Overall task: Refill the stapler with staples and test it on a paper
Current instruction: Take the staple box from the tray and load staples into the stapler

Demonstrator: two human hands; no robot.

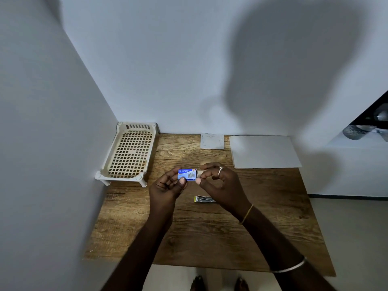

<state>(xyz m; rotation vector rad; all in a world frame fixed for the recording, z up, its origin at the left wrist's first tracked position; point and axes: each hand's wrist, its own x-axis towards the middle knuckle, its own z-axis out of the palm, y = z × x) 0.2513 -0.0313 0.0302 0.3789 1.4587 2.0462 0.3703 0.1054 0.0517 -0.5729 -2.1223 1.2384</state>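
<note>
A wooden table [210,238] with a strong brown grain stands in a corner between two pale walls. At its far right lies a large white sheet of paper [265,152], flat and unmarked as far as can be seen. At the far left, against the wall, stands a cream plastic rack [130,152] with a grid bottom and short legs. Between rack and sheet, at the far edge, lies a small square of paper [212,141]; faint marks run along its edges, too small to read.

Both hands are raised over the middle of the table. The left hand [168,185] grips a small blue staple box [186,174], with its fingers curled behind the box and its thumb on the near left corner. The box carries the brand name "kangaro" in white letters; the finer print below is too small to read. The right hand [222,183] pinches the right end of the box between thumb and forefinger, where something pale shows; whether that is a flap or an inner drawer cannot be told. This hand wears a ring [220,170], and a thin gold bracelet [247,214] sits on its wrist.

The stapler [204,199] lies on the table just near of the hands, partly hidden under the right wrist, with a yellow left end and its metal parts showing.
</note>
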